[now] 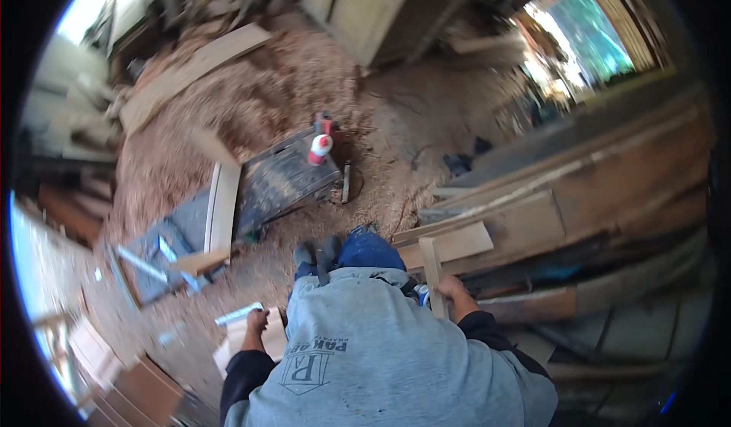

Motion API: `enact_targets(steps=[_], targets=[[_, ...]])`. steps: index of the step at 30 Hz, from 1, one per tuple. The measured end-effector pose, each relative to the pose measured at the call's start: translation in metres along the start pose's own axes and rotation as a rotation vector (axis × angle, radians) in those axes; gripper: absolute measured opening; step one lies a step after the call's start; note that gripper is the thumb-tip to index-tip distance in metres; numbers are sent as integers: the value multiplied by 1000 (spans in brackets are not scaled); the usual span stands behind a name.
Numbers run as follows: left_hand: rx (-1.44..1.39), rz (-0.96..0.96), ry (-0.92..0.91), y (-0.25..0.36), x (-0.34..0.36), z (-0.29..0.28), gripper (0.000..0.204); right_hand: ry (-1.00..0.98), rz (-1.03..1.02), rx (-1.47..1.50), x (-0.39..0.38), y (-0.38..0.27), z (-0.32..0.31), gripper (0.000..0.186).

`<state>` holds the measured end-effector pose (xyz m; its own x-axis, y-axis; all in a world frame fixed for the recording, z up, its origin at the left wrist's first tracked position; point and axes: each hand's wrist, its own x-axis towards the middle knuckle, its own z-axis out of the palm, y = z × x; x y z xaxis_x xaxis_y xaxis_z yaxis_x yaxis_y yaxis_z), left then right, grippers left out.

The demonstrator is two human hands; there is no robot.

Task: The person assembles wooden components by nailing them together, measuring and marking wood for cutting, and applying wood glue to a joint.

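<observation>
1. Brown panels (pixel 148 393) lie on the floor, left of the person.
2. The low bench (pixel 285 179) carries a bluish metal frame (pixel 164 252) at its left end.
3. Beyond the bench's far edge, a plank (pixel 194 73) rests on heaped shavings (pixel 266 84).
4. A pale board (pixel 222 206) crosses the bench, left of its middle.
5. The left hand (pixel 259 320), fingers curled, is at the right end of a light strip (pixel 238 313); I cannot tell whether it grips it. Loose panels lie just below.
6. A red-and-white bottle (pixel 320 149) stands near the bench's right end; a red tool (pixel 325 123) is just behind it, by the far right corner.
7. The right hand (pixel 453 286) is closed on a batten (pixel 432 267), whose far end overlaps a short board (pixel 468 242) at the left end of the stacked timber (pixel 609 175).
</observation>
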<state>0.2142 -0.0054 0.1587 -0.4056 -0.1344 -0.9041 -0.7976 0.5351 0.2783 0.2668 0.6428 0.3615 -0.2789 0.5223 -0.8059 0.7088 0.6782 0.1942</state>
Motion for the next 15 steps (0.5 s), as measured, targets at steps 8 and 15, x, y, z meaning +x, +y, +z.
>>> enact_targets(steps=[8,15], targets=[[253,385,-472,225,38,7,49,-368,190,796,-82,28,132,49],[869,820,-394,468,32,104,53,-291,266,466,78,-24,46,29]])
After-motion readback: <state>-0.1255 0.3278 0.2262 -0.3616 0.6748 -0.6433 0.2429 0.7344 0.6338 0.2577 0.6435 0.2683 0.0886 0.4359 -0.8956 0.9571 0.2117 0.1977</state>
